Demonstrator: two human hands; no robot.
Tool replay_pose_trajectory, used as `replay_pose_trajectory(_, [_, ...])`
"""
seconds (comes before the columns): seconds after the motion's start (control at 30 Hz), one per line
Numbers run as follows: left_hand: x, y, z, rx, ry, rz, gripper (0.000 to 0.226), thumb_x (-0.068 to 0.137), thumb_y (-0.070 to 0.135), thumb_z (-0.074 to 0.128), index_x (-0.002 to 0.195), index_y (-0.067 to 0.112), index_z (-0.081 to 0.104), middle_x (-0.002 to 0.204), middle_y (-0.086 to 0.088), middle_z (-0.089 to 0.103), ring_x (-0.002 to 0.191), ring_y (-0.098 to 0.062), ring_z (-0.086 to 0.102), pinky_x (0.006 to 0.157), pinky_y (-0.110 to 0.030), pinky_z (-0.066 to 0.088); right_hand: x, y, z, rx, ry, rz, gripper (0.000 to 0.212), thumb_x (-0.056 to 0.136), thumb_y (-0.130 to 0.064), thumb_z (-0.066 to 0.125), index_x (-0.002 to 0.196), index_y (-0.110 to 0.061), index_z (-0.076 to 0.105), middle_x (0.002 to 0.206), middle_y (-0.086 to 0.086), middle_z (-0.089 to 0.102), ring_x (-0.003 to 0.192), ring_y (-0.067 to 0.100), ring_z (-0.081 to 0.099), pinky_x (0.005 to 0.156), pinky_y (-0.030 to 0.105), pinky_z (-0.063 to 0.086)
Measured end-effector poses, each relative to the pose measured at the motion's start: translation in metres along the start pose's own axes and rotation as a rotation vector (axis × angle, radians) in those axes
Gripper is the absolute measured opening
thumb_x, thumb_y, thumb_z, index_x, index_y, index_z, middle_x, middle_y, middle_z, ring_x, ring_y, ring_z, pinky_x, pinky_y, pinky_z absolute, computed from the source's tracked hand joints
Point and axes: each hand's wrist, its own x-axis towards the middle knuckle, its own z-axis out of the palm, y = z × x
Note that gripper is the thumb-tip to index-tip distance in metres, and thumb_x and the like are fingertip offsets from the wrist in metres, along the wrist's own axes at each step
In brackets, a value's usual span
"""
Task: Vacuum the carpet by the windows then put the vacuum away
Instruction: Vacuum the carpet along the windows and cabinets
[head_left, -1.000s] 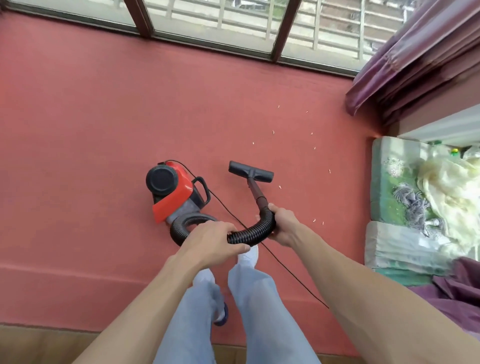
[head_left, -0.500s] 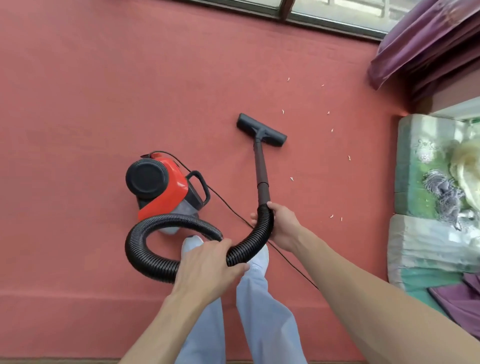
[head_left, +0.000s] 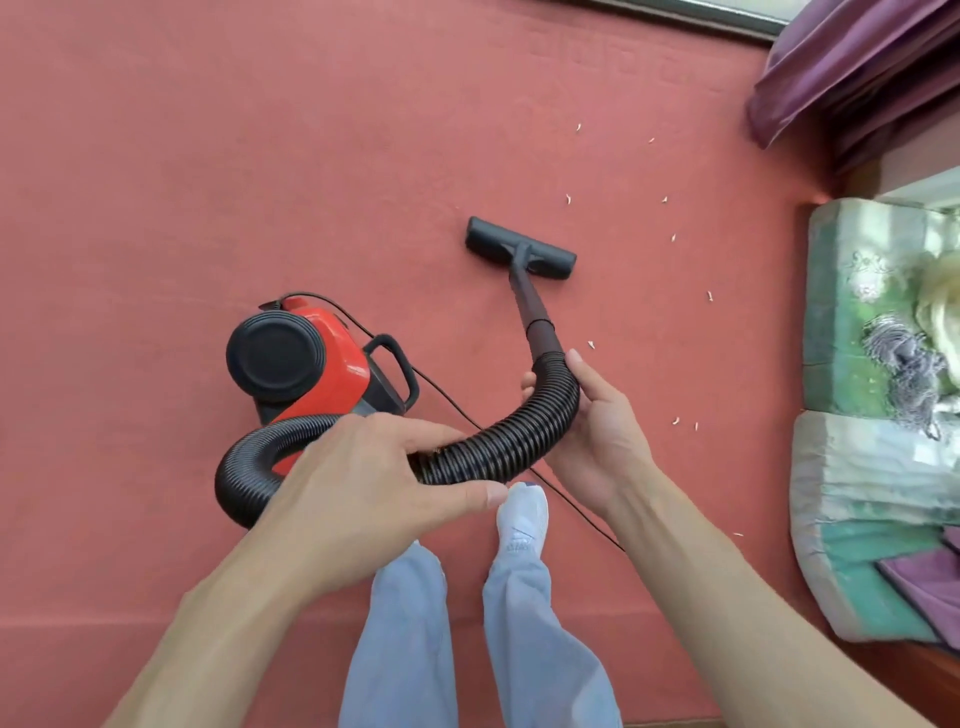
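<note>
Head view: left hand (head_left: 363, 493) and right hand (head_left: 602, 436) both grip hose (head_left: 519, 441), likely steering nozzle (head_left: 521, 248) toward scraps (head_left: 710, 296) at two o'clock.

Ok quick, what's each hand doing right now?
Left hand: grips the black hose.
Right hand: holds the hose by the wand.

At the far right you have a purple curtain (head_left: 852, 67) hanging in folds. Nearer, along the right edge, green patterned bedding (head_left: 852, 312) lies folded, with a purple cloth (head_left: 930, 577) at its near end. Your light blue trousers (head_left: 530, 649) and one foot in white (head_left: 522, 519) show near.
</note>
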Motion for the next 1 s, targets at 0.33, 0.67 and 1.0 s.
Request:
replay_pose_trajectory(0.33, [0.031, 0.018, -0.009, -0.024, 0.078, 0.063, 0.031, 0.076, 0.065, 0.060, 0.096, 0.042, 0.069, 0.075, 0.006, 0.071, 0.070, -0.009, 0.065, 0.072, -0.039, 0.054, 0.037, -0.036, 0.022, 0.101, 0.113, -0.127, 0.030, 0.098, -0.028, 0.050, 0.113, -0.003, 0.054, 0.076, 0.010, 0.059, 0.061, 0.016, 0.054, 0.050, 0.023, 0.050])
replay_pose_trajectory(0.67, [0.085, 0.054, 0.004, 0.035, 0.137, 0.099, 0.034, 0.086, 0.059, 0.058, 0.107, 0.034, 0.069, 0.092, 0.004, 0.072, 0.087, -0.017, 0.065, 0.083, -0.042, 0.052, 0.078, -0.095, 0.016, 0.039, 0.103, -0.175, 0.033, 0.097, -0.033, 0.054, 0.113, -0.005, 0.055, 0.074, 0.010, 0.060, 0.058, 0.016, 0.055, 0.052, 0.022, 0.050])
replay_pose_trajectory(1.0, [0.043, 0.048, -0.022, -0.062, -0.184, 0.122, 0.053, 0.056, 0.077, 0.054, 0.103, 0.055, 0.061, 0.091, 0.021, 0.072, 0.088, -0.001, 0.069, 0.087, -0.038, 0.055, 0.003, -0.066, -0.014, 0.082, 0.048, -0.009, 0.047, 0.092, -0.033, 0.061, 0.130, -0.005, 0.055, 0.082, 0.010, 0.061, 0.066, 0.017, 0.055, 0.056, 0.025, 0.052])
